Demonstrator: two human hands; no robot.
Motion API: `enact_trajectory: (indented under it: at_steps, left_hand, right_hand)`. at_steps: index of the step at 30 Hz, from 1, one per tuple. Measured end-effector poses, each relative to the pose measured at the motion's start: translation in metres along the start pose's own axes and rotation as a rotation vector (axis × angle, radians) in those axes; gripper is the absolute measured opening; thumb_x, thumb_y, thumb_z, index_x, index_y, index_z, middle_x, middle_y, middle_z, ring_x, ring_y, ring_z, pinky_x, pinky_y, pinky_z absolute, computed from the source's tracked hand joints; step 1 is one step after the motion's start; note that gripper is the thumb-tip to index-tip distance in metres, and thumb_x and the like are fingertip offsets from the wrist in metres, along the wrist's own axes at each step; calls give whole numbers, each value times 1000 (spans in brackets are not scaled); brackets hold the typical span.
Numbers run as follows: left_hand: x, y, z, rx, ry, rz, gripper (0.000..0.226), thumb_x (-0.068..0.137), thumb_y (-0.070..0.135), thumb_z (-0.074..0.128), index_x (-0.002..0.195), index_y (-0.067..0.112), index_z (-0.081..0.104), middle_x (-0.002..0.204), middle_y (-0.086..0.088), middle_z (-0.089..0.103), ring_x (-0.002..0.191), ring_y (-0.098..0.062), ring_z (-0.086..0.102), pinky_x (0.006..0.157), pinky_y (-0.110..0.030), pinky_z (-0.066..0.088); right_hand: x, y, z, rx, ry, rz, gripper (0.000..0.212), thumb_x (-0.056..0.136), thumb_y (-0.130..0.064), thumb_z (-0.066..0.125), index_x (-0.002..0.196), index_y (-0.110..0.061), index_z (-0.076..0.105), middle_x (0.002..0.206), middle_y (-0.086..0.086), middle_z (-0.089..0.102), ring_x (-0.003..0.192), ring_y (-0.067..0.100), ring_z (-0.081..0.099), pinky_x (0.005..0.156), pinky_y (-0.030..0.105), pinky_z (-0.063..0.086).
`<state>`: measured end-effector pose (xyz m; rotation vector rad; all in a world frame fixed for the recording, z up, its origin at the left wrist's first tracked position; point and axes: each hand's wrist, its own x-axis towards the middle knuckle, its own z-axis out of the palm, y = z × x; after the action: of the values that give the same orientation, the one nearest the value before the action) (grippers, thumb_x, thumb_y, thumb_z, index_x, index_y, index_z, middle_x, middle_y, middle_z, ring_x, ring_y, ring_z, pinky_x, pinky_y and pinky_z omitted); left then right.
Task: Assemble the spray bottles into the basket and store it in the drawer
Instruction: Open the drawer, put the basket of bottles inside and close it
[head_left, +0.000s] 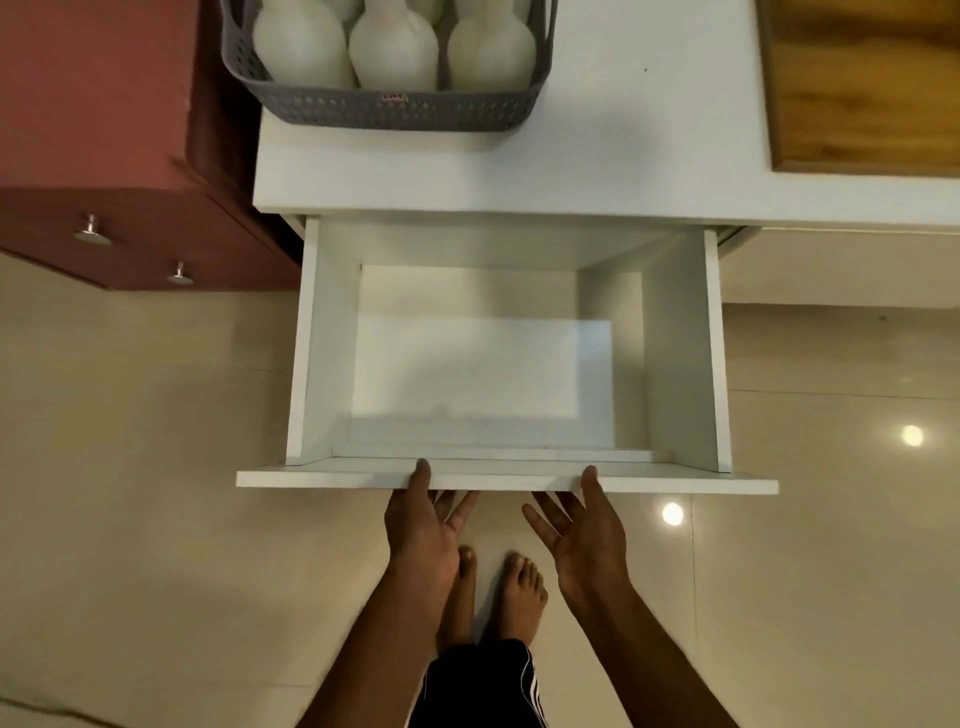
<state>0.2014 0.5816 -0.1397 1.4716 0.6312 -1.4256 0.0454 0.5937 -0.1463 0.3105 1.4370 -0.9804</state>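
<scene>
1. I can read no text anywhere in my head view.
2. The grey basket (387, 101), at the far edge, carries a small reddish label (389, 97) on its near wall; its lettering is too small and blurred for me to make out.

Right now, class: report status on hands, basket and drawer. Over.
Left hand and right hand open at drawer front. Drawer out, empty. Basket of bottles on counter. Nothing blocking.
</scene>
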Motion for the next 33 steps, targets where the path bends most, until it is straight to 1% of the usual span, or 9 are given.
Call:
enact_trajectory:
  at_steps: [2, 5, 11, 14, 18, 22, 26, 29, 33]
  left_hand:
    - [-3, 3, -1, 52, 5, 2, 36, 97, 14, 56, 132, 6, 50, 129, -22, 59, 116, -37, 61, 85, -51, 54]
    - [-4, 6, -3, 79, 9, -4, 36, 98, 9, 53, 133, 3, 48, 129, -23, 58, 117, -39, 59, 87, -52, 53]
    - [-7, 3, -15, 96, 8, -14, 35, 98, 7, 51, 133, 4, 48, 128, -24, 58, 116, -40, 59, 87, -52, 52]
    - [-8, 0, -22, 82, 19, -25, 35, 98, 6, 51, 133, 4, 48, 127, -24, 58, 116, -40, 59, 84, -52, 53]
    - [-10, -4, -29, 68, 37, -37, 37, 98, 6, 51, 135, 4, 46, 130, -25, 56, 118, -40, 58, 83, -53, 52]
    - [-8, -4, -29, 68, 47, -45, 40, 97, 5, 52, 137, 5, 44, 130, -26, 56, 118, -41, 58, 87, -55, 52]
    - [-9, -4, -32, 79, 50, -50, 40, 97, 5, 53, 136, 6, 45, 130, -25, 56, 116, -40, 58, 91, -57, 51]
    - [-16, -1, -29, 97, 68, -55, 40, 97, 7, 53, 136, 4, 45, 132, -24, 55, 118, -39, 57, 93, -56, 50]
    - [-43, 11, -19, 191, 152, -33, 40, 98, 15, 55, 135, 3, 47, 137, -21, 52, 125, -36, 53, 91, -51, 51]
  right_hand:
    - [-5, -1, 5, -42, 32, -10, 36, 101, -32, 54, 127, -8, 56, 130, 22, 62, 110, 34, 68, 86, 44, 59]
    - [-10, -3, 8, -38, 62, -8, 30, 103, -25, 50, 123, -3, 56, 129, 26, 61, 106, 37, 68, 80, 42, 59]
    - [-18, 2, 3, -38, 90, 6, 22, 103, -23, 50, 114, -5, 57, 130, 24, 60, 91, 32, 73, 83, 43, 57]
    - [-22, 4, -1, -51, 97, 26, 18, 103, -22, 49, 107, -7, 58, 126, 22, 63, 79, 29, 76, 92, 47, 53]
    - [-25, 7, -7, -51, 112, 35, 19, 103, -20, 50, 106, -3, 58, 127, 24, 61, 92, 33, 72, 90, 46, 53]
    - [-24, 6, -8, -41, 115, 29, 17, 103, -18, 50, 106, -3, 57, 125, 24, 62, 91, 33, 71, 91, 47, 53]
    - [-25, 6, -8, -49, 116, 45, 21, 103, -20, 50, 113, -2, 56, 128, 25, 61, 96, 35, 70, 87, 46, 54]
    - [-30, 3, -8, -112, 147, 52, 26, 102, -21, 53, 118, 0, 55, 130, 23, 59, 111, 38, 64, 88, 47, 54]
    - [-45, -12, -6, -265, 229, 64, 15, 99, -18, 58, 105, -4, 57, 136, 21, 52, 128, 38, 51, 87, 48, 54]
